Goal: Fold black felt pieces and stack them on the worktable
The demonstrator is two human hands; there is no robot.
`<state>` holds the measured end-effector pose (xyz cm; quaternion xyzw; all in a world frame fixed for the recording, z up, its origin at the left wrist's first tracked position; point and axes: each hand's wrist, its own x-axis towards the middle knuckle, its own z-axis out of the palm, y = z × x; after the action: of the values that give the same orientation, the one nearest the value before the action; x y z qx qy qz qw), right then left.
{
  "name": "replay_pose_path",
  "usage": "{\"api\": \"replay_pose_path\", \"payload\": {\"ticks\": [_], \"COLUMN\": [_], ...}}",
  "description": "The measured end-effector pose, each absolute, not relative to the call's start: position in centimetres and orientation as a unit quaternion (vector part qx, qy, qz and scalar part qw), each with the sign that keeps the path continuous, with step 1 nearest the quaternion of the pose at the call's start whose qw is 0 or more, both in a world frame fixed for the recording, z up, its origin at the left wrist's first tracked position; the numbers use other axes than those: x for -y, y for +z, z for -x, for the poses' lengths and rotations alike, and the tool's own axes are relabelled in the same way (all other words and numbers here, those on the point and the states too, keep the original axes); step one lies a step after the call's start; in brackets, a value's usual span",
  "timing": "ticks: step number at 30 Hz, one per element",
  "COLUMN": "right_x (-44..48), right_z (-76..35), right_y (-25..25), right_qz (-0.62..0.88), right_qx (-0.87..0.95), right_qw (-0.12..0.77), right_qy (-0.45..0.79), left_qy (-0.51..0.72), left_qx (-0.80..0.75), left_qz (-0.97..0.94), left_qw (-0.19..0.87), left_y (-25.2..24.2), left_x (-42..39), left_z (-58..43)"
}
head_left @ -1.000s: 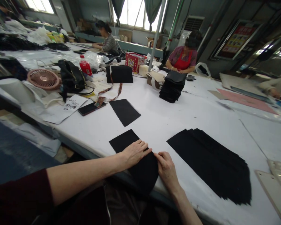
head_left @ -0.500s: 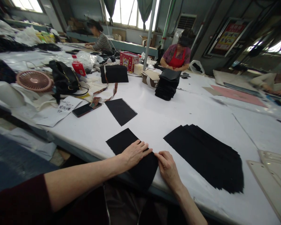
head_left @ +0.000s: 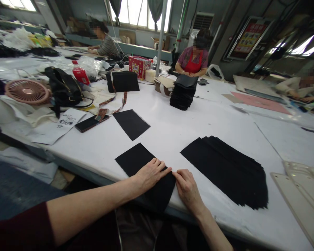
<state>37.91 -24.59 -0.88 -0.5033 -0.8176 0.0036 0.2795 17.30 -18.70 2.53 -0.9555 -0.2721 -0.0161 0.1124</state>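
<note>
A black fabric piece [head_left: 136, 160] lies at the near edge of the white table [head_left: 178, 129], its near end hanging over the edge. My left hand [head_left: 149, 174] rests flat on it with fingers stretched out. My right hand [head_left: 187, 188] sits at the piece's right edge, fingers curled and pinching that edge. To the right lies a fanned pile of black fabric pieces [head_left: 226, 169]. Another single black piece [head_left: 131, 123] lies farther back.
A tall stack of black pieces [head_left: 182, 94] stands mid-table. A phone [head_left: 90, 123], paper sheet [head_left: 59, 126], black bag [head_left: 64, 89], pink fan [head_left: 27, 92] and red bottle [head_left: 80, 74] crowd the left. Several people work at the far side and right. White plastic templates [head_left: 302, 193] lie at the right.
The view has shifted a little, so everything sits slightly more to the left. Both hands stay on the black piece in the same places.
</note>
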Motion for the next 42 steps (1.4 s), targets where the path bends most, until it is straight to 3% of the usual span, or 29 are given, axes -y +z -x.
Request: {"api": "replay_pose_path", "payload": {"ticks": [17,25,32,42], "right_x": [26.0,26.6,26.9,26.7], "right_z": [-38.7,-39.1,-37.0,-36.8], "right_y": [-1.2,-1.0,-0.4,0.9], "right_qz": [0.524,0.568,0.597,0.637], "right_qx": [0.808,0.761,0.777,0.755], "right_qw": [0.269,0.309,0.198,0.155], "right_qy": [0.008,0.054,-0.024,0.009], "left_qy": [-0.034,-0.04,-0.055,-0.033], "left_qx": [0.229,0.229,0.226,0.294], "left_qz": [0.967,0.965,0.97,0.955], "left_qw": [0.105,0.124,0.066,-0.015], "left_y": [2.5,2.3,2.5,3.3], "left_x": [18.5,18.7,18.1,15.5], "left_z": [-17.5,-17.8,-17.0,-14.0]}}
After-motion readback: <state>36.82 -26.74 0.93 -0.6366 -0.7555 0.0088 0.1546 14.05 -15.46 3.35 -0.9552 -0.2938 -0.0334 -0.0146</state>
